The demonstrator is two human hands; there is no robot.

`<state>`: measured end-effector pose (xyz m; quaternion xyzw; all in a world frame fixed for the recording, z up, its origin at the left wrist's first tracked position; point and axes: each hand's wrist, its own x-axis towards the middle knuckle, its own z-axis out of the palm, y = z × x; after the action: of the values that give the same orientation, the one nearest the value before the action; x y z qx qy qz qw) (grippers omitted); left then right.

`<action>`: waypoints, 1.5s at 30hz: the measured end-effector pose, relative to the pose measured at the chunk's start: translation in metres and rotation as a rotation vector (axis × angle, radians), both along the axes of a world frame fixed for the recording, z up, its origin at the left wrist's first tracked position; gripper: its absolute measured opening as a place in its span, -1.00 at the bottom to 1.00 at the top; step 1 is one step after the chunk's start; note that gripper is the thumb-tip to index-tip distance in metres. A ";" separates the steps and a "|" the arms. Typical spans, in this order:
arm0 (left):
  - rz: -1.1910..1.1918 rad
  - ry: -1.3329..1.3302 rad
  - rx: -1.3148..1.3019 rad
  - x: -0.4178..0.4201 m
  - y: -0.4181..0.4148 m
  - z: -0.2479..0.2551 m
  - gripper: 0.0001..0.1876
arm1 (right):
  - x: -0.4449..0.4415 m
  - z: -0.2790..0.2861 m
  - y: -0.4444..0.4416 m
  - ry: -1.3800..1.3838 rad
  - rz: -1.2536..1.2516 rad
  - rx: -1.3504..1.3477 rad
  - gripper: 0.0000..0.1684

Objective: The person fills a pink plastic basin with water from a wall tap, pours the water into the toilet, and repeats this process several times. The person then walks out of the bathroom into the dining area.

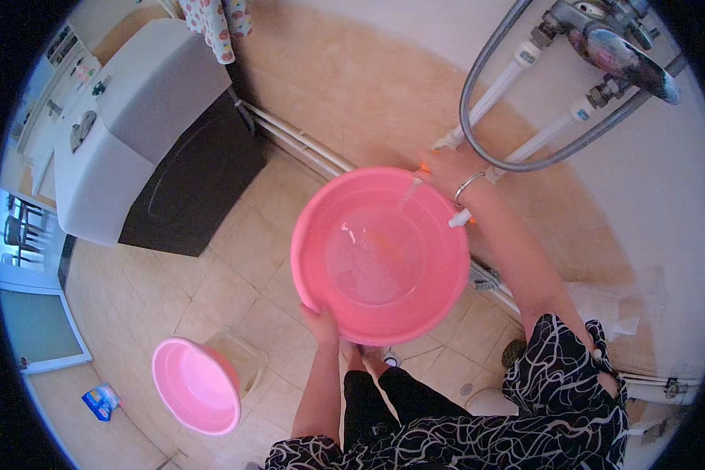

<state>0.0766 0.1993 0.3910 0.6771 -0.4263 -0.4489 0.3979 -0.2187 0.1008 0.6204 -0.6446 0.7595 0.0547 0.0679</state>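
A large pink plastic basin (pixel 382 320) is tilted slightly in front of me, with shallow water (pixel 376 258) in its bottom. My left hand (pixel 321 325) grips its near left rim, thumb over the edge. Past the far right rim, my right hand (pixel 446 170) is on the orange handle (pixel 427 163) of a wall tap, its fingers partly hidden. Below that hand a pale streak of water (pixel 410 195) runs into the basin. A second tap with a white spout (pixel 460 219) pokes over the rim beneath my right wrist.
A smaller pink basin (pixel 197 385) rests on a clear plastic container (pixel 252 358) at lower left. A shower mixer (pixel 617 56) with a looping metal hose (pixel 467 106) hangs upper right. A white washstand (pixel 147 76) is at upper left. A blue packet (pixel 101 402) lies by the wall.
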 end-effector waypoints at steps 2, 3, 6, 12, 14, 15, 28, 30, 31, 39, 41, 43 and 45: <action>-0.002 0.020 0.016 -0.003 -0.002 0.009 -0.73 | -0.006 -0.002 0.001 0.010 0.014 -0.020 -0.50; 0.009 0.021 0.024 -0.004 0.000 0.014 -0.73 | -0.004 0.000 0.002 0.019 0.014 -0.070 -0.51; 0.056 -0.005 -0.002 0.002 0.007 0.019 -0.71 | 0.013 0.006 0.014 0.000 -0.063 -0.265 -0.53; -0.006 -0.026 0.043 0.000 0.009 0.010 -0.69 | 0.044 -0.067 0.059 -0.643 -0.537 -0.691 -0.75; 0.027 0.029 0.047 -0.004 0.010 0.007 -0.69 | 0.043 -0.116 0.058 -1.343 -0.872 -0.529 -0.83; 0.046 0.058 0.046 -0.005 0.011 0.009 -0.69 | 0.038 -0.139 0.051 -1.630 -0.981 -0.545 -0.85; 0.005 0.094 0.038 0.003 0.011 0.015 -0.65 | -0.001 -0.237 -0.024 -2.361 -1.056 -0.104 -0.66; -0.007 0.047 0.090 0.003 0.013 0.007 -0.65 | 0.005 -0.250 -0.018 -2.012 -0.940 -0.108 -0.69; -0.015 0.052 0.103 -0.001 0.013 0.012 -0.65 | -0.001 -0.271 -0.013 -1.694 -0.846 -0.129 -0.71; 0.013 0.098 0.070 0.008 0.022 0.018 -0.65 | 0.065 -0.292 0.014 -0.100 -0.315 -0.156 -0.53; 0.007 0.081 0.065 0.002 0.015 0.018 -0.66 | 0.120 -0.290 0.007 0.030 -0.230 -0.039 -0.47; -0.002 0.072 0.072 -0.002 0.018 0.014 -0.67 | 0.133 -0.320 0.038 -0.028 0.035 -0.084 -0.43; 0.032 0.021 0.070 0.017 0.022 0.002 -0.68 | 0.168 -0.334 0.070 -0.176 0.343 -0.075 -0.40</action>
<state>0.0936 0.2211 0.3933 0.6924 -0.3953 -0.4644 0.3856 -0.0506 0.1712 0.2867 -0.7689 0.6312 -0.0195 0.0997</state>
